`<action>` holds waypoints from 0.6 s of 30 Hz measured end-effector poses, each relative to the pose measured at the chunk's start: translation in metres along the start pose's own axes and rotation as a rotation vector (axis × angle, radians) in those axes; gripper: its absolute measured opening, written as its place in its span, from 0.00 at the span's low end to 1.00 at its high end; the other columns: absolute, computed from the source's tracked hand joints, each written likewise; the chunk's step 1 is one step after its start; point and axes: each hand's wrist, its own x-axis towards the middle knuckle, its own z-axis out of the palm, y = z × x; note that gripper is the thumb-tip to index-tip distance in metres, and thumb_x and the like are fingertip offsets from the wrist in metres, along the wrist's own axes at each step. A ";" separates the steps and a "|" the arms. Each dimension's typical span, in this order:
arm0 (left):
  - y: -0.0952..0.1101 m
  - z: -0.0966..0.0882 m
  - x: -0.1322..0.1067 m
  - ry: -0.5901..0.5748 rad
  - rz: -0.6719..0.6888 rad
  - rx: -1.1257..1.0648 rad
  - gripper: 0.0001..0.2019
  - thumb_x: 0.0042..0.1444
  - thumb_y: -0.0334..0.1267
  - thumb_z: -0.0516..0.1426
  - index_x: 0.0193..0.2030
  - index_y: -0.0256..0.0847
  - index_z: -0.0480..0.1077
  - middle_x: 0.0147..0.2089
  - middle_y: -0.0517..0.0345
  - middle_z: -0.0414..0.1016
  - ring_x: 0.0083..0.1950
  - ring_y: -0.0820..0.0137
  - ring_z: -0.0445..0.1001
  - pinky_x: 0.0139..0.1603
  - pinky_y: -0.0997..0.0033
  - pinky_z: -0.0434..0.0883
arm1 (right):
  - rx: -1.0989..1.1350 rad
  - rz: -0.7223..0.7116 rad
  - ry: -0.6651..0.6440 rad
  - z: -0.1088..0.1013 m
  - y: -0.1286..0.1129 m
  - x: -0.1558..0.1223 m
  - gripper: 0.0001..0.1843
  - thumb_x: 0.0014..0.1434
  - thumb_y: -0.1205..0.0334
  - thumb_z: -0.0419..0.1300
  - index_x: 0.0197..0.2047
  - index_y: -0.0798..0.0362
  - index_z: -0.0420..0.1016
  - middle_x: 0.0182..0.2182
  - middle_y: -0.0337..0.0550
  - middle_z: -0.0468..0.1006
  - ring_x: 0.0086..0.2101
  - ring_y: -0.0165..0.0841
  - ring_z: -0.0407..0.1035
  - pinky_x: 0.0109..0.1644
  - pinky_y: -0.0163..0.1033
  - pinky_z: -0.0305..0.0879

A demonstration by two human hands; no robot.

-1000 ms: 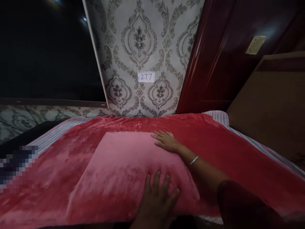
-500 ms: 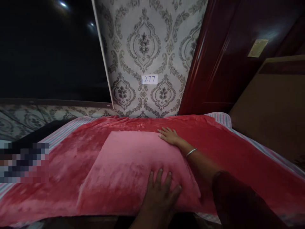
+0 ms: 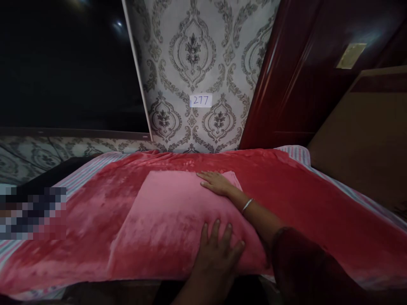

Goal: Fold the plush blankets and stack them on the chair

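A pink folded plush cloth (image 3: pixel 168 199), perhaps a blanket, lies flat on a red plush cover (image 3: pixel 292 199). My left hand (image 3: pixel 218 250) rests palm down on its near right part, fingers spread. Farther off, my right hand (image 3: pixel 214 183) lies flat across the far edge, fingers stretched out and pointing left. A silver bangle (image 3: pixel 247 205) circles the right wrist. Both palms are hidden against the fabric. Part of the pink cloth's right side is covered by my right forearm.
A large dark TV screen (image 3: pixel 70 67) hangs at the upper left. Patterned wallpaper (image 3: pixel 192 51) bears a paper label (image 3: pixel 201 100) reading 277. At the right are a dark red door (image 3: pixel 302 84) and a brown panel (image 3: pixel 365 131). Striped fabric (image 3: pixel 294 154) shows beneath the red cover.
My right hand has slid left along the pink cloth's far edge, uncovering its far right corner. My left hand stays nearly in place. The view has tipped slightly down.
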 end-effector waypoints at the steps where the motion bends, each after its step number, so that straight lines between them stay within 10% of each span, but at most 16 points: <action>1: 0.000 -0.002 0.000 -0.019 -0.006 -0.019 0.34 0.58 0.46 0.58 0.71 0.54 0.57 0.76 0.49 0.53 0.75 0.43 0.48 0.71 0.32 0.45 | 0.013 -0.003 0.008 0.000 0.002 0.001 0.33 0.72 0.43 0.42 0.74 0.44 0.50 0.72 0.44 0.53 0.70 0.42 0.48 0.72 0.56 0.41; 10: -0.004 -0.047 0.010 -0.269 -0.039 -0.272 0.34 0.59 0.45 0.60 0.72 0.55 0.56 0.77 0.51 0.51 0.77 0.46 0.46 0.71 0.32 0.49 | -0.082 0.296 0.031 -0.026 -0.047 -0.023 0.34 0.71 0.45 0.46 0.75 0.48 0.48 0.74 0.51 0.42 0.72 0.47 0.34 0.72 0.60 0.36; 13: -0.036 -0.082 0.010 -0.285 -0.066 -0.295 0.28 0.66 0.41 0.52 0.72 0.51 0.55 0.74 0.51 0.58 0.75 0.59 0.52 0.74 0.42 0.49 | -0.084 0.328 0.125 -0.020 -0.075 -0.060 0.35 0.71 0.44 0.47 0.75 0.49 0.47 0.74 0.54 0.41 0.72 0.49 0.35 0.72 0.58 0.38; 18: -0.126 -0.112 -0.003 -0.275 -0.450 0.039 0.29 0.66 0.46 0.49 0.72 0.41 0.58 0.75 0.39 0.53 0.76 0.49 0.48 0.72 0.33 0.42 | -0.089 0.337 0.069 0.001 -0.091 -0.128 0.36 0.69 0.41 0.48 0.75 0.44 0.50 0.74 0.52 0.42 0.72 0.52 0.34 0.71 0.62 0.37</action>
